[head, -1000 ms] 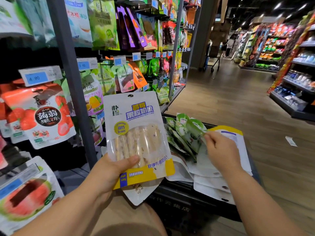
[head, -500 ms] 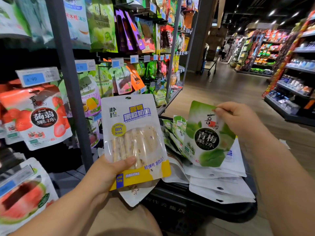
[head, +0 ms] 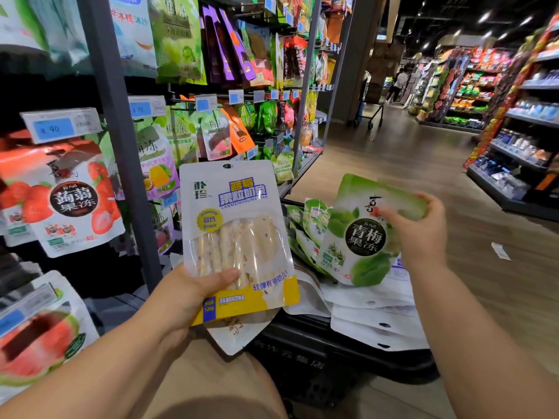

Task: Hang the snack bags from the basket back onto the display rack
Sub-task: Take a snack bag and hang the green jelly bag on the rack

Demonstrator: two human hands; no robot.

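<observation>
My left hand [head: 189,294] grips a white and yellow snack bag [head: 239,225] by its lower left, holding it upright in front of the display rack [head: 121,152]. My right hand [head: 420,234] pinches a green plum jelly bag [head: 360,234] by its top right corner, above the black basket [head: 332,343]. The basket holds several more green bags [head: 311,219] and white bags [head: 372,316], stacked flat.
Snack bags hang in rows on the rack at left, with blue price tags [head: 54,127] on the hooks. A wooden aisle floor [head: 408,164] stretches ahead, with shelves [head: 520,140] on the right. A trolley [head: 370,114] and a person [head: 397,84] stand far back.
My right hand picked the green jelly bag out of the basket and lifted it, then shifted it slightly right. The left hand kept holding the white and yellow bag, almost still.
</observation>
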